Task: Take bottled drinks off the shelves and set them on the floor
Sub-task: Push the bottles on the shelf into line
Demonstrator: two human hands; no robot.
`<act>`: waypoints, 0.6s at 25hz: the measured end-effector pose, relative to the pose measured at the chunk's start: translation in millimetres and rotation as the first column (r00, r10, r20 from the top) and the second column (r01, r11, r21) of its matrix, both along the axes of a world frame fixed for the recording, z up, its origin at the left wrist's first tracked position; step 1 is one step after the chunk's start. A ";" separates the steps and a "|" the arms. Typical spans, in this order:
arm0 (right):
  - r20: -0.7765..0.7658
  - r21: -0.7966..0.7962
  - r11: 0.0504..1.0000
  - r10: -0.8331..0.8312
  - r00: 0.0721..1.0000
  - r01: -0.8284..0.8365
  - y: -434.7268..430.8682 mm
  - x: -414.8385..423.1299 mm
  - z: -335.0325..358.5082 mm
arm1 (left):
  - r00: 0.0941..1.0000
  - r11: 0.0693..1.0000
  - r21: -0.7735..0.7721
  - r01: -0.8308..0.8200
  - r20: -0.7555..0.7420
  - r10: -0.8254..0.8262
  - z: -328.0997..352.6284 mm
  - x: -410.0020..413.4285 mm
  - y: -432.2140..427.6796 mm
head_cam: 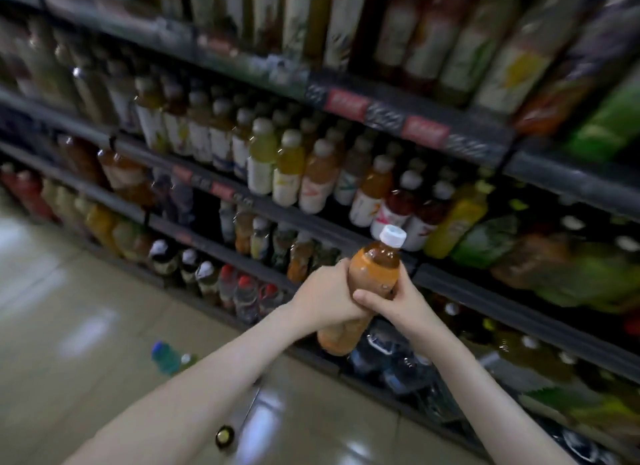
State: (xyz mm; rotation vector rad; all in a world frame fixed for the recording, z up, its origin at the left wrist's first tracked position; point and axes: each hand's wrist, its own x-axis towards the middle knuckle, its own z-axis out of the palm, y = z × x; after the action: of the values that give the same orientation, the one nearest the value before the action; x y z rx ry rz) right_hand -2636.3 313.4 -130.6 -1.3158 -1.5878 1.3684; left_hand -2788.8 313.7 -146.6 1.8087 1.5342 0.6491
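Note:
An orange-brown bottled drink (372, 270) with a white cap is held upright in front of the shelves, well above the floor. My left hand (329, 293) grips its middle from the left. My right hand (393, 300) grips it from the right, fingers wrapped across the front. The bottle's lower end shows below both hands. The dark shelves (460, 286) behind are packed with rows of bottled drinks, blurred by motion.
On the shiny tiled floor (69, 308) lies a green bottle with a blue cap (168, 357), just left of my left forearm. A small dark bottle top (224, 437) shows near the bottom edge. Clear water bottles fill the lowest shelf (391, 364).

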 end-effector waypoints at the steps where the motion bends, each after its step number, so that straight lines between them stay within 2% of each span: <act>1: -0.027 0.013 0.998 -0.057 0.998 0.057 -5.6 22.0 15.3 | 0.998 0.998 0.051 0.033 -0.046 -0.030 24.0 23.8 -1.6; 5: -0.108 0.122 0.953 -0.265 0.958 0.277 -37.6 124.0 61.6 | 0.970 0.968 0.091 0.234 -0.090 -0.226 90.6 123.3 -12.1; 8: -0.156 0.164 0.913 -0.351 0.923 0.375 -60.2 200.1 86.2 | 0.929 0.921 0.128 0.368 -0.101 -0.357 123.5 185.5 -22.0; 12: -0.139 0.284 0.812 -0.491 0.860 0.510 -80.9 288.6 111.4 | 0.912 0.875 0.267 0.405 -0.053 -0.406 142.2 261.9 -26.5; 15: -0.184 0.354 0.702 -0.596 0.782 0.618 -88.9 340.3 128.7 | 0.933 0.843 0.411 0.348 -0.066 -0.353 150.6 318.8 -22.1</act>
State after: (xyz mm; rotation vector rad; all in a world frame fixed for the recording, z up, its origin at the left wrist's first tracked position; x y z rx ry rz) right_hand -2295.9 224.5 -1.9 -1.3543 -1.1399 0.6176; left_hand -2470.0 291.5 3.9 2.3265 1.0567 0.8479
